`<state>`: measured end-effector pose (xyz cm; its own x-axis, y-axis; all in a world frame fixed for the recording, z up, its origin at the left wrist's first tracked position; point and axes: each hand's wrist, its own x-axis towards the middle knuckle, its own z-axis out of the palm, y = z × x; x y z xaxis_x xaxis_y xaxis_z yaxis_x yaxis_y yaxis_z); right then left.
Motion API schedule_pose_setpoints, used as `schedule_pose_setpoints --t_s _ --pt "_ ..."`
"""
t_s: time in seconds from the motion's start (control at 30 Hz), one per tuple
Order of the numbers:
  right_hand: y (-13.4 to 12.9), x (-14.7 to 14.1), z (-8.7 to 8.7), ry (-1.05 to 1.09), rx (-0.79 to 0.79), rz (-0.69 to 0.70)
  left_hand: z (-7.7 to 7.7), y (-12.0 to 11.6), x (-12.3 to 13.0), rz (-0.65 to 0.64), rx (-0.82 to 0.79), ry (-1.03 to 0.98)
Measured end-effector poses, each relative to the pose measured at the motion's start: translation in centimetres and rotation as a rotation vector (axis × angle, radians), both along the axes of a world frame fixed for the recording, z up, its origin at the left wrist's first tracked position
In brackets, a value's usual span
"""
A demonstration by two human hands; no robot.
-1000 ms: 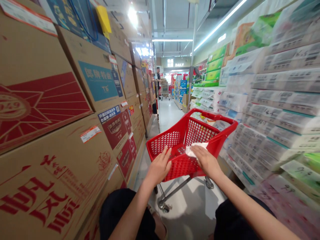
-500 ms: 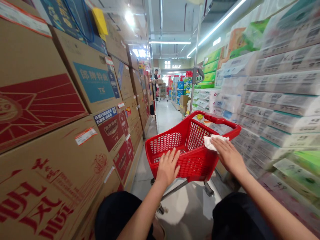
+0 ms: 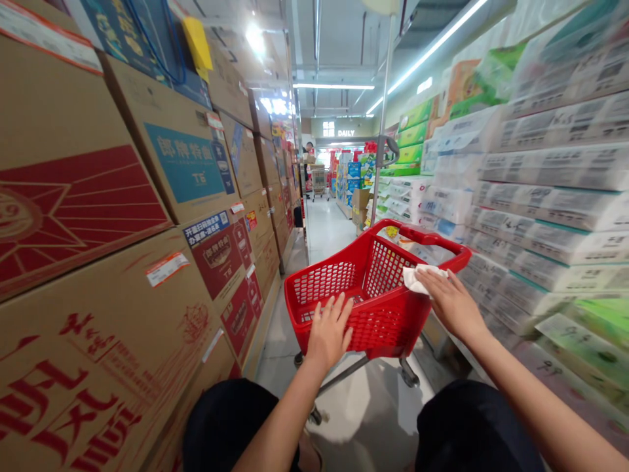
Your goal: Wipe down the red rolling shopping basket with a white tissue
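A red plastic shopping cart [image 3: 378,328] with a perforated basket stands before me on the floor, its handle [image 3: 437,235] toward the right. My left hand [image 3: 328,329] lies on the near side of the basket, fingers spread, holding nothing. Under the fingers of my right hand [image 3: 449,298] is a white cloth or tissue [image 3: 415,278], pressed on the basket's top rim near the handle. Part of the white piece is hidden by that hand.
Stacked cardboard cartons [image 3: 187,157] wall the left side. Packs of tissue paper [image 3: 545,177] are piled high on the right. A metal pole [image 3: 384,98] rises behind the cart. Down the aisle are a person [image 3: 308,157] and another cart [image 3: 319,180].
My right hand and the white cloth or tissue have shifted very slightly along the rim. My left hand stays on the basket. The far person has moved a little behind the distant cart.
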<state>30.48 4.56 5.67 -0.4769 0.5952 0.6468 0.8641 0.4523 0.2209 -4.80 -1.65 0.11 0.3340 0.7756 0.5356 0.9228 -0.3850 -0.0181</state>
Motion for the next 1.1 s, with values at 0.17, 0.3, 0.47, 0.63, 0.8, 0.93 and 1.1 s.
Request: schedule_pose_setpoints --t_s 0.17,0.3,0.47,0.63,0.8,0.93,1.1 --pt "0.4 -2.6 -1.5 0.063 0.009 -0.026 0.0 -0.1 1.2 -0.007 0.006 -0.025" --pt "-1.2 -8.4 -3.4 0.031 -0.042 0.127 0.0 0.0 1.5 -0.006 -0.007 -0.016" --pt "-1.5 -8.0 -2.7 -0.019 -0.091 0.175 0.1 -0.1 0.8 -0.040 -0.016 0.014" --pt "0.8 -1.8 -0.8 0.022 -0.022 -0.006 0.3 -0.4 0.7 -0.069 0.000 -0.002" --pt "0.7 -3.8 -2.2 0.066 0.005 -0.034 0.3 -0.5 2.0 -0.077 -0.007 -0.014" --pt "-1.2 -8.7 -4.0 0.056 -0.017 0.095 0.3 -0.3 2.7 -0.089 0.014 -0.007" --pt "-1.3 -7.0 -3.4 0.017 -0.053 0.102 0.5 -0.4 0.9 -0.129 -0.025 0.006"
